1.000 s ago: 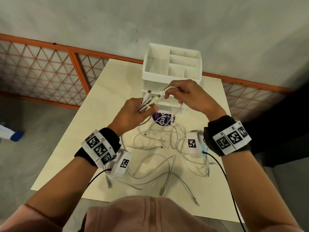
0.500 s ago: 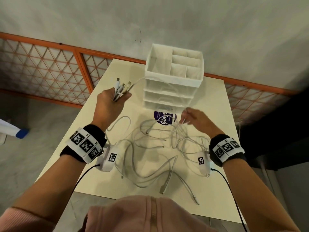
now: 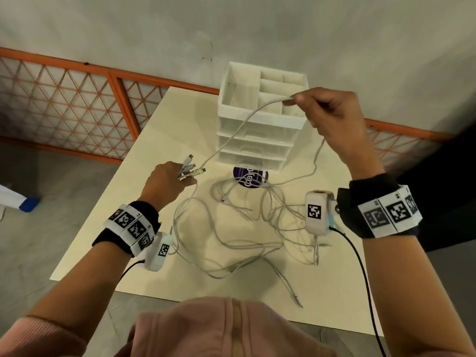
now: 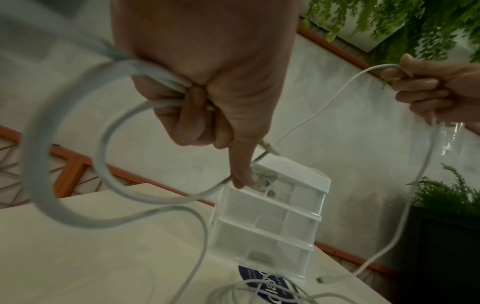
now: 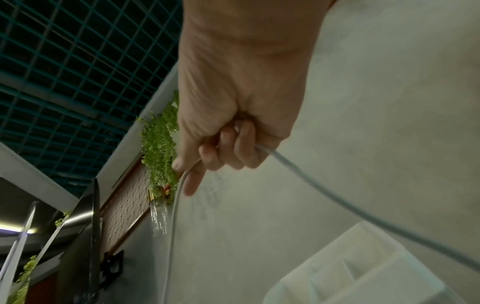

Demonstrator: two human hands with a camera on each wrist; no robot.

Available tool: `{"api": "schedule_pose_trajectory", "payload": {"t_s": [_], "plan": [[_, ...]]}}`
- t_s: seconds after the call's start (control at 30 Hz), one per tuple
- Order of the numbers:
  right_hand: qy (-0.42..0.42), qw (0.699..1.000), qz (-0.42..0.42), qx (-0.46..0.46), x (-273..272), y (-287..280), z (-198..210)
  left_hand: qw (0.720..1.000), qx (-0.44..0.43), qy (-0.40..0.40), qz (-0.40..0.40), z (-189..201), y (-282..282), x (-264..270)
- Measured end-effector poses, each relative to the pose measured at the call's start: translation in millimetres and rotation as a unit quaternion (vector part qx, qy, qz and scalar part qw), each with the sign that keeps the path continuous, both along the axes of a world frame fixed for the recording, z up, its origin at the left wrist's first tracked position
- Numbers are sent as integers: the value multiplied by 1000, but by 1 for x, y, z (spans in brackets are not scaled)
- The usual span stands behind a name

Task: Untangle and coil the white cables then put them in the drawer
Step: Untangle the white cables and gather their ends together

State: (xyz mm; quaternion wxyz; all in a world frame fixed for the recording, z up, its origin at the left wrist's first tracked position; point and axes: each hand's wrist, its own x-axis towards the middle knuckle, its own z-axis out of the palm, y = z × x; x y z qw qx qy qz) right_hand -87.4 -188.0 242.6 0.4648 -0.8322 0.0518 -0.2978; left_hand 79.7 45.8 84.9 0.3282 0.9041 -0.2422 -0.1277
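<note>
Several white cables (image 3: 239,228) lie tangled across the cream table (image 3: 159,117). My left hand (image 3: 167,184) (image 4: 197,98) grips a bunch of cable ends, whose plugs (image 3: 192,168) stick out past the fingers. One cable (image 3: 231,137) (image 4: 311,115) runs up from that bunch to my right hand (image 3: 332,114) (image 5: 223,148), which pinches it raised above the white drawer unit (image 3: 257,140) (image 4: 270,226). From the right hand the same cable (image 5: 337,199) drops back to the tangle. The unit's three drawers are closed.
The drawer unit has an open divided tray (image 3: 268,96) on top and stands at the table's far edge. A purple round sticker (image 3: 251,176) lies in front of it. An orange lattice railing (image 3: 77,109) and a grey wall are behind. Plants (image 4: 389,18) hang higher up.
My right hand has risen from the tangle, lifting one cable high over the drawer unit. My left hand, still gripping the plug ends, has dropped lower and come nearer.
</note>
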Motion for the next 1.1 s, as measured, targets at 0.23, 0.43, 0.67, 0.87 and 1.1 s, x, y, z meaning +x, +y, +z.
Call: {"api": "schedule_pose_trajectory", "payload": {"t_s": [0.23, 0.43, 0.67, 0.87, 1.1], "plan": [[471, 848, 240, 24, -32, -12, -59, 995, -15, 89, -46, -7, 18, 2], [751, 616, 236, -37, -44, -5, -172, 978, 78, 127, -146, -11, 32, 8], [741, 646, 145, -112, -49, -10, -223, 970, 74, 147, -177, -11, 36, 1], [595, 796, 93, -70, 4, 2, -204, 973, 56, 125, -186, -5, 26, -7], [474, 878, 6, -74, 21, 31, -260, 983, 29, 109, -146, -7, 25, -10]]}}
